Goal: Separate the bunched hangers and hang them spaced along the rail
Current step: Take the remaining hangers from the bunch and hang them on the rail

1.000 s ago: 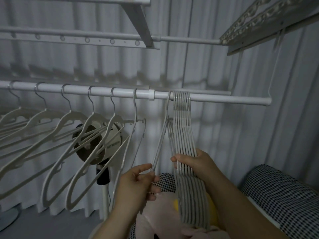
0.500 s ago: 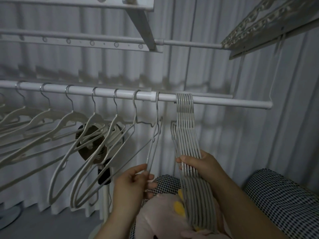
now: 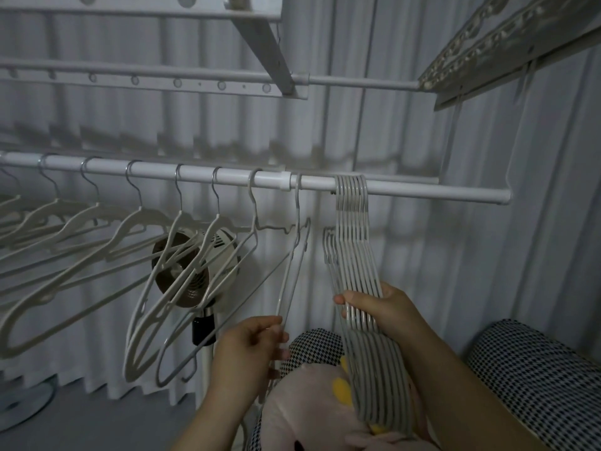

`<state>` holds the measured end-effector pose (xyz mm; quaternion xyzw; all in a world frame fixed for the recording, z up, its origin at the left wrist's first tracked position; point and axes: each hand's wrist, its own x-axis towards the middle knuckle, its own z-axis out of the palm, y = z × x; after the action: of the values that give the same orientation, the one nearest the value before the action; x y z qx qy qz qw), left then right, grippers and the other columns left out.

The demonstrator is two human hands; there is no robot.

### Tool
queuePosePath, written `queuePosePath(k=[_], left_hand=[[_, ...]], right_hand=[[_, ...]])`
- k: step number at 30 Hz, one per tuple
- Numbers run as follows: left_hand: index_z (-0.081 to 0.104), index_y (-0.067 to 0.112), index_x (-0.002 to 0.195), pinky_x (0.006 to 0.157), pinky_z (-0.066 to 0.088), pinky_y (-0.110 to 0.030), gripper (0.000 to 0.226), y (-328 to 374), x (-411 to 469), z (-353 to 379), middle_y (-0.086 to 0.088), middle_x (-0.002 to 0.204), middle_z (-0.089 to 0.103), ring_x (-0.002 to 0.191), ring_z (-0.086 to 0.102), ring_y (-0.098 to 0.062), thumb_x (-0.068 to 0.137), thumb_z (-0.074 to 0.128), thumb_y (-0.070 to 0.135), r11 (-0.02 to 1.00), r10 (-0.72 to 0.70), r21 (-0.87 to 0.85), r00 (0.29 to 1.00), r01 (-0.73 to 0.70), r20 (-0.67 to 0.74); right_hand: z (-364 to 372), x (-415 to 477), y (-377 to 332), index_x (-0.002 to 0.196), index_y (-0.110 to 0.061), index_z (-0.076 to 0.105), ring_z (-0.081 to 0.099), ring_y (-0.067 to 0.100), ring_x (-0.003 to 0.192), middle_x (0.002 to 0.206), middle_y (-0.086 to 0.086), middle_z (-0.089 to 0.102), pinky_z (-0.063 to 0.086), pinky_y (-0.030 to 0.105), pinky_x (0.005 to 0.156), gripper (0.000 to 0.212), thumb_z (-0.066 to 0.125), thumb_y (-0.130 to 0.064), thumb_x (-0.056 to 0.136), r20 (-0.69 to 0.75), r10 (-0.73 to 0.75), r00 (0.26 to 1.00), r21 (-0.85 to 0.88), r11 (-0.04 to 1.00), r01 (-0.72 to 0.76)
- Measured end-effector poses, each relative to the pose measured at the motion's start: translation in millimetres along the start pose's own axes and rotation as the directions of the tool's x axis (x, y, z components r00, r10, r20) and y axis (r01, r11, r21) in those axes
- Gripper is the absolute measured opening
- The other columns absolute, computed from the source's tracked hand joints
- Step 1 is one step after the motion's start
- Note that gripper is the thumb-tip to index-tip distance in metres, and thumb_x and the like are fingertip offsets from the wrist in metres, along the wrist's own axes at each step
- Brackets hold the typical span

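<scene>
The single hanger (image 3: 292, 265) hangs by its hook on the rail (image 3: 432, 193), at about eleven o'clock from the bunch (image 3: 354, 255) and well apart from it. The left hand (image 3: 248, 348) pinches its lower bars between thumb and curled fingers. The right hand (image 3: 382, 309) is clenched around the middle of the bunch, whose hooks sit packed together on the rail at roughly one o'clock in the view. To do this step well, I would slide the single hanger toward nine o'clock only until its gap matches the row of hangers (image 3: 140, 222) already spread along the rail. I would move it from low down and let the hook glide rather than lift. The notched shoulder of the nearest hanger in the row reaches across and seems to touch the single hanger near its neck, so the two could snag, and a slight twist should free them before letting go. The right hand should hold the bunch steady so that only one hook comes off at a time. The lower ends of the bunch disappear at five o'clock behind a pink soft toy (image 3: 302, 411). The single hanger's tip is covered by the left hand, and the rail runs out of view at nine o'clock. The dim light makes it hard to count the packed hooks.
</scene>
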<state>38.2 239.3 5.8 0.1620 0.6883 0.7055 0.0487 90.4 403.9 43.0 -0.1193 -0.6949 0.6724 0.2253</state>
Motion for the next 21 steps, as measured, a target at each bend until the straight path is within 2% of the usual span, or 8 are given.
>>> queuePosePath(k=[3,5,8,9,13,16,18,21], left_hand=[[0.061,0.023,0.109,0.065,0.051,-0.023,0.021,-7.8,5.8,-5.0,0.010,0.080,0.063,0.071,0.062,-0.004,0.090,0.052,0.025,0.943,0.126,0.310,0.992,-0.118,-0.006],[0.059,0.026,0.113,0.066,0.044,-0.019,0.027,-6.3,4.0,-8.4,0.009,0.089,0.058,0.077,0.054,-0.002,0.088,0.052,0.034,0.862,0.233,0.469,0.972,-0.192,-0.030],[0.062,0.032,0.089,0.061,0.034,-0.008,0.008,7.4,-5.5,-7.1,0.010,0.084,0.052,0.075,0.051,-0.002,0.087,0.056,0.028,0.811,0.430,0.462,0.901,-0.359,-0.054],[0.059,0.036,0.078,0.059,0.037,-0.007,0.015,11.9,-6.8,-3.4,0.012,0.078,0.053,0.072,0.054,-0.001,0.086,0.057,0.023,0.813,0.467,0.414,0.883,-0.409,-0.045],[0.056,0.036,0.067,0.058,0.048,-0.020,0.026,21.2,-12.6,16.9,0.008,0.065,0.061,0.058,0.059,0.002,0.088,0.055,0.021,0.899,0.305,0.278,0.939,-0.340,0.160],[0.064,0.026,0.095,0.070,0.056,-0.032,0.013,15.1,-13.9,29.0,0.008,0.080,0.063,0.074,0.065,-0.009,0.089,0.053,0.028,0.909,0.222,0.307,0.950,-0.283,0.218],[0.055,0.016,0.121,0.062,0.057,-0.024,0.036,13.2,-12.4,34.4,0.009,0.085,0.061,0.075,0.065,-0.011,0.089,0.052,0.031,0.939,0.157,0.269,0.964,-0.213,0.215],[0.040,0.011,0.135,0.046,0.051,-0.017,0.053,18.5,-14.5,41.9,0.006,0.079,0.061,0.056,0.063,-0.004,0.087,0.057,0.029,0.977,0.047,0.193,0.973,-0.091,0.224]], right_hand=[[-1.2,-1.4,-0.7,0.093,0.002,0.061,0.060,-0.001,0.041,0.047,-0.010,0.066,0.045,0.011,0.039,0.010,0.060,0.000,0.083,-0.007,0.011,1.000,0.003,1.000,-0.011],[-1.8,-1.8,-2.2,0.091,-0.001,0.062,0.061,-0.001,0.042,0.049,-0.009,0.067,0.047,0.011,0.041,0.008,0.061,-0.002,0.083,-0.015,0.025,1.000,-0.001,1.000,-0.025],[-2.6,-2.0,-4.5,0.079,-0.009,0.062,0.060,0.001,0.042,0.061,-0.003,0.065,0.045,0.009,0.040,0.006,0.062,-0.005,0.083,-0.044,0.033,0.998,-0.028,0.999,-0.034],[-2.2,-2.8,-5.6,0.076,-0.011,0.061,0.060,0.002,0.043,0.065,0.000,0.062,0.044,0.008,0.040,0.009,0.062,-0.006,0.083,-0.047,0.032,0.998,-0.044,0.998,-0.034],[-0.4,-4.5,-5.9,0.076,-0.012,0.061,0.058,-0.002,0.040,0.052,-0.007,0.065,0.042,0.007,0.039,0.010,0.062,-0.007,0.084,-0.025,0.025,0.999,-0.010,1.000,-0.025],[0.5,-4.9,-4.6,0.079,-0.010,0.061,0.057,-0.004,0.039,0.058,-0.004,0.064,0.041,0.007,0.039,0.006,0.061,-0.008,0.084,-0.022,0.023,0.999,-0.021,1.000,-0.023],[0.5,-5.8,-4.9,0.086,-0.009,0.061,0.058,-0.004,0.040,0.069,0.000,0.062,0.043,0.008,0.040,0.001,0.061,-0.009,0.085,-0.022,0.024,0.999,-0.024,0.999,-0.024],[-0.2,-7.9,-5.7,0.079,-0.013,0.061,0.059,-0.004,0.041,0.071,0.001,0.062,0.046,0.008,0.042,0.008,0.061,-0.008,0.085,-0.023,0.016,1.000,-0.020,1.000,-0.017]])
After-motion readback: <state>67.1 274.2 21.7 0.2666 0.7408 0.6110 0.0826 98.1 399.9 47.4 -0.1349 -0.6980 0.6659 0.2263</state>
